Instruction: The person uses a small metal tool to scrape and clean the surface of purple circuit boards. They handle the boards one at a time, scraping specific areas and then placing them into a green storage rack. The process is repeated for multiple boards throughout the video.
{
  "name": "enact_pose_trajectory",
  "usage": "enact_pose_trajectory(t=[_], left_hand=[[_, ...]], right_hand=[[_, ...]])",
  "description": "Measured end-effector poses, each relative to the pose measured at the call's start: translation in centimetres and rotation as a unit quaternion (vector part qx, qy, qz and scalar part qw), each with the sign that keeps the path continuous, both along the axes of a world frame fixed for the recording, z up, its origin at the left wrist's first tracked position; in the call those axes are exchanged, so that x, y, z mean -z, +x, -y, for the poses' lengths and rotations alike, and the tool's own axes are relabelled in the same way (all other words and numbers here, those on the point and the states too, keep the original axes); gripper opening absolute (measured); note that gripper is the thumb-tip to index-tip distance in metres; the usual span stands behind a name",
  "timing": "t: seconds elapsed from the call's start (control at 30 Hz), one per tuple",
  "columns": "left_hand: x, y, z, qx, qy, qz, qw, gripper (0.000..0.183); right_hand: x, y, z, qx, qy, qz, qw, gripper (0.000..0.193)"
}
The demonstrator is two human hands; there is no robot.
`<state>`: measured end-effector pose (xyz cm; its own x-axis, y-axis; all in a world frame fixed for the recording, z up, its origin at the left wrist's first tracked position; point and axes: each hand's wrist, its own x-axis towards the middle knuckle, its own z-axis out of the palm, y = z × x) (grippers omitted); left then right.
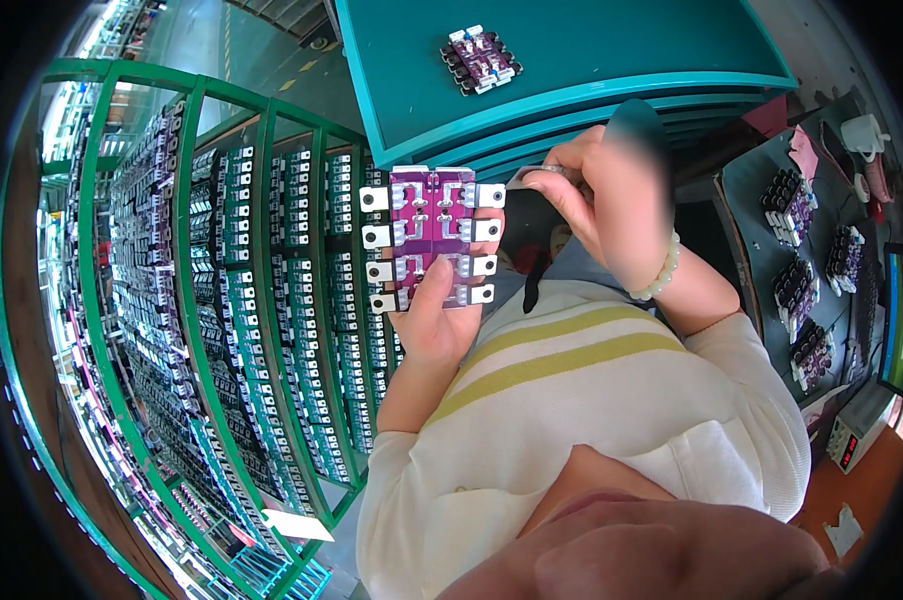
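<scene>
My left hand (pixel 439 325) holds a purple circuit board (pixel 431 235) up in front of my body. The thumb presses on its lower face, and the fingers wrap behind its right edge. White metal tabs with dark holes stick out along both sides of the board. To the right, my right hand (pixel 606 200) is raised with thumb and forefinger pinched together, a short way from the board. A small pale thing (pixel 521 178) shows at those fingertips, too unclear to name. Part of the right hand is blurred. A beaded bracelet (pixel 661 275) circles that wrist.
A teal cabinet (pixel 571 45) stands ahead, with a similar purple board assembly (pixel 481 60) on top. Green racks (pixel 196 250) full of boards fill the left. On the right, a dark bench (pixel 741 200) carries several board assemblies and a small device with a red display (pixel 851 445).
</scene>
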<state>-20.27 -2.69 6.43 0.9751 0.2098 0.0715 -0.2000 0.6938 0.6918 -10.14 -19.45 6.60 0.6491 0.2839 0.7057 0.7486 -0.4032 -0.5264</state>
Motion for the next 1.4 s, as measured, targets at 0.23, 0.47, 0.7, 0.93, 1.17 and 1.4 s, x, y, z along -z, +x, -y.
enact_pose_trajectory(t=[0.23, 0.47, 0.7, 0.93, 1.17, 1.4], left_hand=[[-0.1, -0.2, -0.2, 0.016, 0.012, 0.000, 1.000, 0.048], [-1.1, 0.3, 0.4, 0.015, 0.024, 0.001, 1.000, 0.047], [-0.4, 0.1, 0.1, 0.037, 0.042, -0.010, 0.998, 0.050], [0.1, 0.3, 0.2, 0.038, 0.007, 0.000, 0.999, 0.045], [0.2, 0.5, 0.3, 0.054, -0.042, -0.005, 0.998, 0.051], [-0.4, 0.7, 0.3, 0.053, -0.063, -0.023, 0.996, 0.077]], right_hand=[[-0.1, -0.1, 0.0, -0.015, 0.003, -0.024, 1.000, 0.022], [0.3, -0.4, 0.4, -0.186, 0.231, -0.349, 0.889, 0.010], [0.6, -0.6, 0.1, -0.231, 0.257, -0.557, 0.756, 0.009], [1.4, -0.4, 0.1, -0.244, 0.264, -0.544, 0.758, 0.014], [2.1, -0.3, 0.2, -0.296, 0.291, -0.562, 0.715, 0.020], [2.4, -0.6, 0.1, -0.340, 0.227, -0.488, 0.771, 0.021]])
